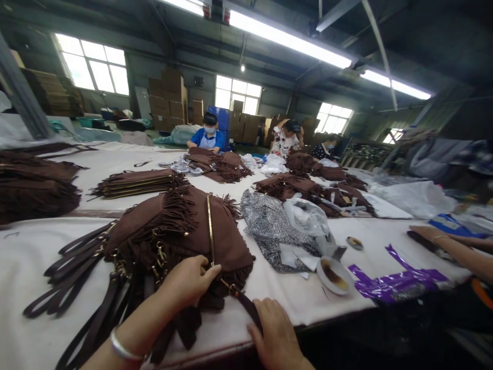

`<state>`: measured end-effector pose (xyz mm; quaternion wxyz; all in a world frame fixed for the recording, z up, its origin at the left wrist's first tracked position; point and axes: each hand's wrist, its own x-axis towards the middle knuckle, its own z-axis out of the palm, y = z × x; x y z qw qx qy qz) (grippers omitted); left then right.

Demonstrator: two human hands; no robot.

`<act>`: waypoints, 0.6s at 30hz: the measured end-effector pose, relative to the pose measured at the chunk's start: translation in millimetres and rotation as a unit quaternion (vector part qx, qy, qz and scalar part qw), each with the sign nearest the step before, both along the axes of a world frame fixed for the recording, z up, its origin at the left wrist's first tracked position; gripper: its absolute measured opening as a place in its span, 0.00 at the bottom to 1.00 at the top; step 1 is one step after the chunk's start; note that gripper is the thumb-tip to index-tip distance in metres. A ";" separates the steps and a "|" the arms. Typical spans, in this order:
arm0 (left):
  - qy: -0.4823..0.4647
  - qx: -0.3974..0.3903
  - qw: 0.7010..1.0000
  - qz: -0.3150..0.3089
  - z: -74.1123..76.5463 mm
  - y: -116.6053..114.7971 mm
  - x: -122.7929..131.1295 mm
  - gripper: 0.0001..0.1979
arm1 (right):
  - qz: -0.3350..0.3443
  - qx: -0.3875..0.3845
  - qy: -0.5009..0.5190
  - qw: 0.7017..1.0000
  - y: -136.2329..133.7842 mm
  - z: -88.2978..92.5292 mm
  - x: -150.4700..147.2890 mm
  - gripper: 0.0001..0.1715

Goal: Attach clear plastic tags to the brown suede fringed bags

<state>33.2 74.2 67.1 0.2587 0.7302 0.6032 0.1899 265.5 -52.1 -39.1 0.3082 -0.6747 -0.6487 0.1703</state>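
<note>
A brown fringed bag point(227, 231) with a gold zipper point(210, 226) lies on top of a heap of similar bags in front of me. My left hand point(188, 280) is closed at the near end of that zipper, thumb and forefinger pinching there; the zipper pull itself is mostly hidden. Off the bag's corner, a brown wrist strap point(246, 304) hangs from a gold clasp point(232, 289). My right hand point(275, 331) is closed round this strap near the table edge. More straps point(73, 267) with gold clasps spread from the heap to the left.
Flat fringed bags point(140, 182) are stacked beyond the heap, with another pile point(36, 185) at far left. To the right lie grey patterned cloth point(273, 226), a tape roll point(335, 276) and purple plastic point(398, 282). A co-worker's arm point(462, 252) reaches in; other people sit across the table.
</note>
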 end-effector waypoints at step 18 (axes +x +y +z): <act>0.125 0.171 0.976 0.046 18.6 62.3 59.3 0.15 | -0.043 -0.201 0.522 0.828 36.1 39.0 -42.1 0.15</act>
